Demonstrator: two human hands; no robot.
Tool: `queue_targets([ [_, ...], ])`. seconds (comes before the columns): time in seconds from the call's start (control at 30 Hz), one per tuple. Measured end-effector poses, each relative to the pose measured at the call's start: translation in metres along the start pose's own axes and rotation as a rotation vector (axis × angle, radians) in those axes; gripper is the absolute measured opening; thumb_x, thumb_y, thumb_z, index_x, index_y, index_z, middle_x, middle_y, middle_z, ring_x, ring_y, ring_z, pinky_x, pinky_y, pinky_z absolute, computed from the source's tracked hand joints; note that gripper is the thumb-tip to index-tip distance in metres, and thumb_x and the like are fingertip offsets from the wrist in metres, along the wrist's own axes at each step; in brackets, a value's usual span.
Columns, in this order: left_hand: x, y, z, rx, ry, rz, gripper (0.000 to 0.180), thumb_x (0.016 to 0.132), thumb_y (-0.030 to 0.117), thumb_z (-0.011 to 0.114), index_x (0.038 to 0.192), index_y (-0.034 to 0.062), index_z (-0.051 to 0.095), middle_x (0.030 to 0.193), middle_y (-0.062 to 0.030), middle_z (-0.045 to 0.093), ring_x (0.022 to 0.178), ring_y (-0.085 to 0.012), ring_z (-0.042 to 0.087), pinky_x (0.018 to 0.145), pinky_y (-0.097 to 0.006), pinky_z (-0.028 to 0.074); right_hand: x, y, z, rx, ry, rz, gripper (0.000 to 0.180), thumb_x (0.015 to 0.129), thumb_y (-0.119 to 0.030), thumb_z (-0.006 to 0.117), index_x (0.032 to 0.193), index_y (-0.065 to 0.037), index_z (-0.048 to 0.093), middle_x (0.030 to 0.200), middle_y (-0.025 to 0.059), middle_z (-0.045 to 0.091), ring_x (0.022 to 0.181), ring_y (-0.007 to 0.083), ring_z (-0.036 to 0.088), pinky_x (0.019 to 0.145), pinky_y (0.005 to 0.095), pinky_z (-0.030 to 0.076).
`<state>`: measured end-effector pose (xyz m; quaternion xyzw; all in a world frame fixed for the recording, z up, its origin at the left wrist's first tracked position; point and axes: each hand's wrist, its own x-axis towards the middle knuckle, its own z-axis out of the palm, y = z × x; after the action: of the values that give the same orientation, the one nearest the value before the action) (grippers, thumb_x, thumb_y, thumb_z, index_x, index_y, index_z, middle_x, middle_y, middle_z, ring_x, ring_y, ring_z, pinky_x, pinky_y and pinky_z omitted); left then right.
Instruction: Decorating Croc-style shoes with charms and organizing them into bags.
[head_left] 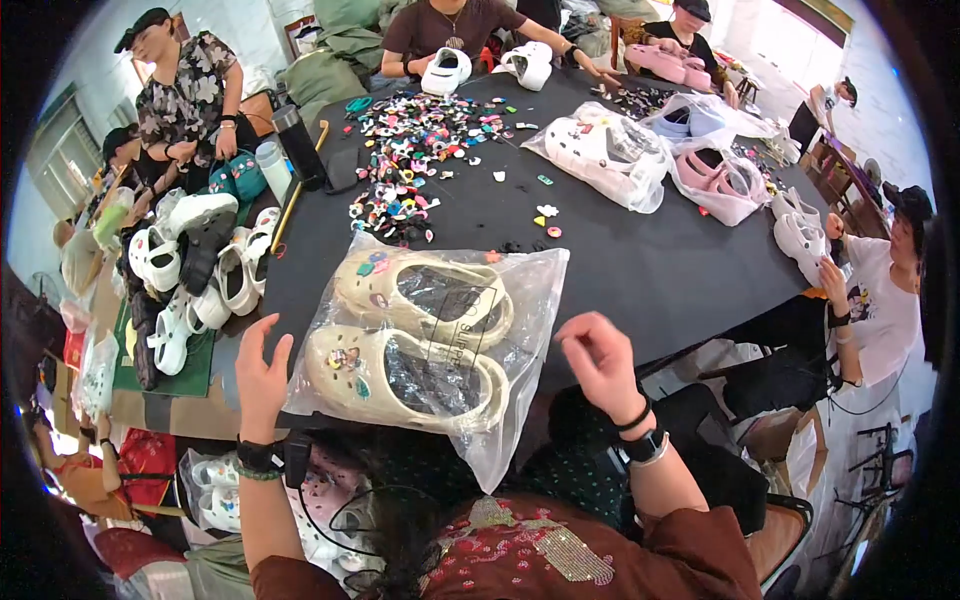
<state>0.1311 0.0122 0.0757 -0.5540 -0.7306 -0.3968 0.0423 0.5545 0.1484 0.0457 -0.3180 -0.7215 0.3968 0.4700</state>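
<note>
A pair of cream clogs [400, 385] with small coloured charms lies side by side in a clear plastic bag [530, 300] at the table's near edge. The toes point left, and dark printing runs over the bag. On the left of the bag is my left hand [262, 375], open, thumb and fingers apart, holding nothing. Off the bag's right edge hovers my right hand [602, 365], its fingers loosely curled and the thumb apart, with nothing visible in it.
Loose shoe charms [430, 130] are heaped across the black table [480, 215]. Bagged white clogs [590, 160] and bagged pink clogs [715, 180] lie at the right. Unbagged white clogs [170, 335] pile up at the left, near a dark bottle [298, 150]. Several people work around the table.
</note>
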Motion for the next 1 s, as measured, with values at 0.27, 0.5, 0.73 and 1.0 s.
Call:
queue_targets([
  [0.27, -0.006, -0.018, 0.029, 0.009, -0.074, -0.114, 0.036, 0.092, 0.025, 0.065, 0.118, 0.0004, 0.061, 0.111, -0.018, 0.063, 0.099, -0.0319, 0.061, 0.087, -0.039, 0.048, 0.014, -0.025, 0.017, -0.474, -0.333, -0.265, 0.051, 0.08, -0.008, 0.072, 0.127, -0.002, 0.056, 0.124, 0.0176, 0.057, 0.12, 0.0387, 0.05, 0.101, 0.0427, 0.043],
  [0.5, -0.018, -0.04, 0.023, 0.052, -0.079, -0.13, 0.033, 0.094, 0.023, 0.065, 0.119, 0.0016, 0.063, 0.105, -0.0117, 0.065, 0.091, -0.0187, 0.061, 0.077, -0.031, 0.05, 0.044, -0.037, 0.058, -0.56, -0.455, -0.429, 0.078, 0.079, -0.035, 0.076, 0.138, 0.002, 0.043, 0.137, 0.0226, 0.047, 0.131, 0.0413, 0.042, 0.109, 0.0492, 0.034],
  [0.73, -0.013, -0.021, 0.026, -0.098, -0.115, -0.239, 0.034, 0.095, 0.029, 0.061, 0.112, 0.0003, 0.065, 0.107, -0.0171, 0.067, 0.092, -0.029, 0.066, 0.081, -0.036, 0.051, 0.066, -0.038, 0.093, -0.871, -0.481, -0.46, 0.058, 0.075, -0.042, 0.073, 0.112, 0.001, 0.06, 0.101, 0.0167, 0.062, 0.102, 0.0346, 0.056, 0.093, 0.0524, 0.038],
  [1.0, -0.01, -0.031, 0.028, -0.293, -0.184, -0.494, 0.049, 0.1, 0.041, 0.051, 0.11, -0.0047, 0.065, 0.099, -0.0158, 0.07, 0.096, -0.0244, 0.064, 0.084, -0.034, 0.049, 0.079, -0.024, 0.092, -0.615, -0.51, -0.742, 0.02, 0.08, -0.026, 0.064, 0.086, -0.006, 0.063, 0.069, 0.0148, 0.063, 0.067, 0.036, 0.062, 0.065, 0.047, 0.046],
])
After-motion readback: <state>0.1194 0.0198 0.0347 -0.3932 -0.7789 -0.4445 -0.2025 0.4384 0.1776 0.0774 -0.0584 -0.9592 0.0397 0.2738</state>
